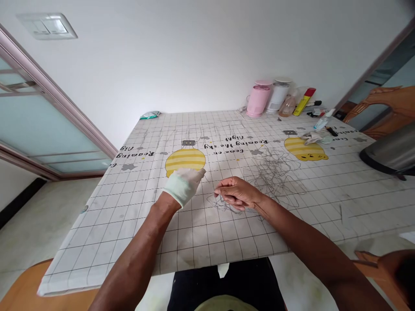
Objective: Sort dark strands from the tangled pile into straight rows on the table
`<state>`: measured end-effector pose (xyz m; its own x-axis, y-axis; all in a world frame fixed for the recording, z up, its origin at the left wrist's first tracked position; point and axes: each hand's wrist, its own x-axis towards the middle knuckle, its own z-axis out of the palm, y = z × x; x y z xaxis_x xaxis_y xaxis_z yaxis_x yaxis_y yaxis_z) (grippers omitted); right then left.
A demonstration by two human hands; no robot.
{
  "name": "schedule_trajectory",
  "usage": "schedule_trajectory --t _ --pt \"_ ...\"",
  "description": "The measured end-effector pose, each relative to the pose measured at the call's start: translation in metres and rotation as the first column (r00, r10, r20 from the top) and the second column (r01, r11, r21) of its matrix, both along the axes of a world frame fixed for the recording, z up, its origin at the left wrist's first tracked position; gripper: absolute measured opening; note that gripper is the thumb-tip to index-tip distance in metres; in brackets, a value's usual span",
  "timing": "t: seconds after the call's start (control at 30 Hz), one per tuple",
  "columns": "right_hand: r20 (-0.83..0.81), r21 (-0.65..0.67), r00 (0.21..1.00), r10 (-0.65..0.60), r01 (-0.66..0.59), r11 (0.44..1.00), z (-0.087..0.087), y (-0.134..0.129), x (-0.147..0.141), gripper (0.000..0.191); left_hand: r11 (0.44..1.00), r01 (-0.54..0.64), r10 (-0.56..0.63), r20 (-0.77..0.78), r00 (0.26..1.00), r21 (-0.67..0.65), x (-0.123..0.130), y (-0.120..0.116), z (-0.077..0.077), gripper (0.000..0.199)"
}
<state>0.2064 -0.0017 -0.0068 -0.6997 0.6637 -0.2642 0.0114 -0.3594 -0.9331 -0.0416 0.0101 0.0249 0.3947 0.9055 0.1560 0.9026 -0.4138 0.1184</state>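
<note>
Holds the left hand (184,185), in a white glove (182,191) with a pale green cuff, low over a yellow striped figure printed on a gridded tablecloth (123,242), fingers bent and turned toward the right hand (235,192); impossible to tell from this view whether closed on a strand or on nothing. Holds the right hand bare, near the gloved one, thumb and forefinger drawn together, remaining fingers curled below; too fine a detail to tell whether pinching a strand. Has a small loose tangle (231,209) of thin grey strands under and beside the bare hand, and a larger tangle (275,172) of similar strands spread on the cloth, beyond the right wrist and to the right. Farther right, next to another yellow figure, a crumpled pale piece of fabric (319,137), with a clear spray bottle (323,120) just behind. Along the wall, from left to right, a green-and-white packet (150,115) at the far left corner, then, well apart, a pink cylinder (258,100), a white cylinder (277,97), a see-through bottle (287,106) and a tilted yellow can (303,103) with a red cap. At the right edge, a metal vessel (392,149), partly out of view.
</note>
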Motion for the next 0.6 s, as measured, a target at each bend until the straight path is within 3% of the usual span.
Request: schedule_trajectory --t 0.1,0.2,0.33,0.43,0.6 --pt "0.088 0.093 0.994 -0.059 0.051 0.994 0.004 -0.003 0.001 0.041 1.0 0.02 -0.02 -0.062 0.998 -0.006 -0.001 0.002 -0.001 0.029" --pt "0.2 0.292 0.97 -0.141 0.078 0.953 0.011 -0.008 0.001 0.041 0.999 -0.01 0.006 -0.081 0.997 -0.049 0.001 0.004 -0.003 0.031" --pt "0.316 0.608 0.915 -0.25 0.007 0.794 0.012 -0.011 0.0 0.034 0.992 -0.025 0.01 -0.127 0.992 -0.12 0.006 0.007 -0.006 0.027" --pt "0.32 0.755 0.883 -0.343 -0.019 0.655 0.008 -0.01 0.001 0.031 0.987 -0.026 -0.002 -0.173 0.985 -0.159 0.007 0.007 -0.004 0.027" --pt "0.371 0.801 0.863 -0.342 -0.112 0.588 0.002 -0.008 0.006 0.03 0.978 0.056 -0.109 -0.267 0.957 -0.199 0.004 0.006 0.001 0.03"
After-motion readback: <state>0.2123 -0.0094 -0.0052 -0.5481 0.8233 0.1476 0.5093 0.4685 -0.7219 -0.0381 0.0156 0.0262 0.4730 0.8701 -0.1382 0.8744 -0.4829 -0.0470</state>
